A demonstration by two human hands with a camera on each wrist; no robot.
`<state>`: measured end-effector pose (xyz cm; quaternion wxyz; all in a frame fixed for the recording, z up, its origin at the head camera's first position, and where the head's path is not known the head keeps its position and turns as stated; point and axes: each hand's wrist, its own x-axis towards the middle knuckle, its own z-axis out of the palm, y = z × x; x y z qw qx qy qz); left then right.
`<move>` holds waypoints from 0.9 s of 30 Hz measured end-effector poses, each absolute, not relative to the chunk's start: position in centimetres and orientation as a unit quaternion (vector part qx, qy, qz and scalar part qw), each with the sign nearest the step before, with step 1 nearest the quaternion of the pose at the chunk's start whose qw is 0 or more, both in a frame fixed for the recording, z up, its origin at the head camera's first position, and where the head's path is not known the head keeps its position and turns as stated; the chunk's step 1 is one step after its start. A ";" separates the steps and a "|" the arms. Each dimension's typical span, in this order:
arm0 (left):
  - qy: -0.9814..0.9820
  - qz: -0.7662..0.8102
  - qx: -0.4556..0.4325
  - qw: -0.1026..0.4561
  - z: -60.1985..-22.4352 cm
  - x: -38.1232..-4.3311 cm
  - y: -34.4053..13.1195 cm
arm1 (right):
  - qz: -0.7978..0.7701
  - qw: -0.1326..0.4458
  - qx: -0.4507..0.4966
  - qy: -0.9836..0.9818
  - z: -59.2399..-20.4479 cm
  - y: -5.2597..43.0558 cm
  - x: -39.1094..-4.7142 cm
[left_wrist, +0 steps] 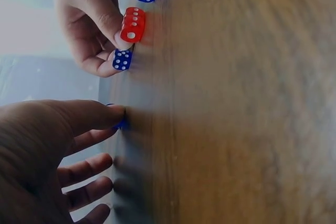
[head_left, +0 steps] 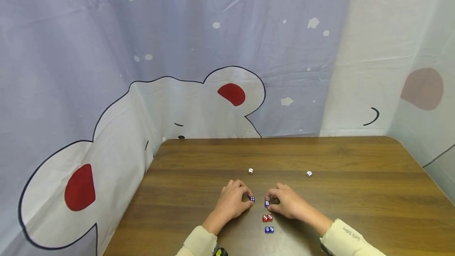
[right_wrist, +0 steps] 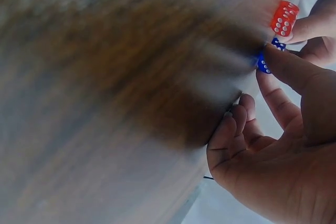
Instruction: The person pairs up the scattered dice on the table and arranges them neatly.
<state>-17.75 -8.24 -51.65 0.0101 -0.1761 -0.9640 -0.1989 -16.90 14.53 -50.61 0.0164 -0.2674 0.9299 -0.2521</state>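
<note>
Between thumb and index finger, my left hand (head_left: 232,201) pinches a blue die (head_left: 252,199) close over the table. Facing it, my right hand (head_left: 287,201) pinches another blue die (head_left: 267,204) the same way, a small gap apart from the first. Just nearer to me sit two red dice (head_left: 267,218), side by side. Below them lies a second pair, two blue dice (head_left: 269,230), also side by side. In the left wrist view, the thumb and fingertips hide most of the left hand's blue die (left_wrist: 122,124).
Two white dice lie farther back on the brown wooden table (head_left: 355,192): one white die (head_left: 250,171) beyond my left hand, another white die (head_left: 309,174) toward the right. A printed curtain (head_left: 284,50) hangs right behind the table's far edge.
</note>
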 end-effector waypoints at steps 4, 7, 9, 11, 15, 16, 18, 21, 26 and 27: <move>-0.964 -0.188 -0.186 0.015 -51.7 -17.6 -7.9 | -0.253 0.020 -0.267 0.930 -50.6 14.5 -16.8; -0.964 -0.180 -0.196 0.019 -51.7 -17.5 -7.7 | -0.254 0.023 -0.265 0.930 -50.6 14.5 -16.8; -0.963 -0.177 -0.203 0.021 -51.6 -17.4 -7.6 | -0.254 0.024 -0.264 0.930 -50.6 14.5 -16.8; -0.962 -0.177 -0.207 0.021 -51.6 -17.3 -7.4 | -0.254 0.023 -0.264 0.930 -50.6 14.5 -16.8; -0.961 -0.175 -0.212 0.021 -51.5 -17.2 -7.2 | -0.252 0.018 -0.267 0.930 -50.7 14.5 -16.9; -0.962 -0.174 -0.212 0.020 -51.5 -17.2 -7.1 | -0.252 0.017 -0.268 0.930 -50.7 14.5 -16.9; -0.961 -0.171 -0.214 0.021 -51.5 -17.1 -7.0 | -0.251 0.016 -0.268 0.930 -50.7 14.5 -16.9; -0.961 -0.169 -0.216 0.021 -51.5 -17.0 -6.9 | -0.249 0.015 -0.266 0.931 -50.8 14.5 -16.9; -0.961 -0.166 -0.218 0.019 -51.6 -17.0 -6.5 | -0.249 0.008 -0.267 0.931 -50.9 14.4 -17.0; -0.961 -0.167 -0.218 0.017 -51.7 -17.0 -6.4 | -0.249 0.008 -0.267 0.931 -51.0 14.4 -17.0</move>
